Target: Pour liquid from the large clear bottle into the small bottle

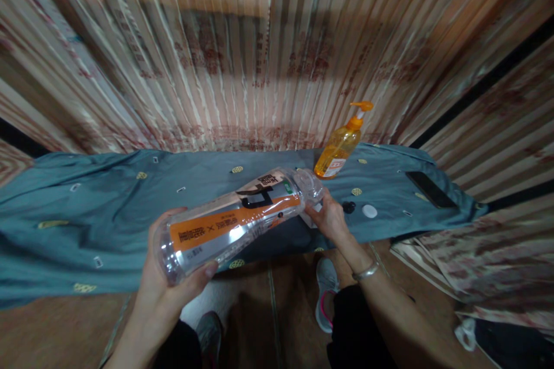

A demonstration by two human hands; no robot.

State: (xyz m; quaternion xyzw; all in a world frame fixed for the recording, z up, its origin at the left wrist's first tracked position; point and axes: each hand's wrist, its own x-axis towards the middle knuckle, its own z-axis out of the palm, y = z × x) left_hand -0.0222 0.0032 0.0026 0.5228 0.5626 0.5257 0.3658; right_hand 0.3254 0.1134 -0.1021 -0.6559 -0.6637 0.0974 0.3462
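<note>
A large clear plastic bottle (236, 219) with an orange, silver and black label lies tilted across my hands, base toward me, neck pointing away to the right. My left hand (167, 277) cups its base from below. My right hand (329, 219) holds it near the neck, close to something small and pale that I cannot make out. A small black cap (348, 206) and a white round disc (369, 211) lie on the cloth just right of that hand.
A teal patterned cloth (86, 225) covers a low surface. An orange pump bottle (341, 144) stands at the back, a dark phone (430, 189) lies at the right end. Striped curtains (259, 57) hang behind. My shoes (326, 291) show on the wooden floor.
</note>
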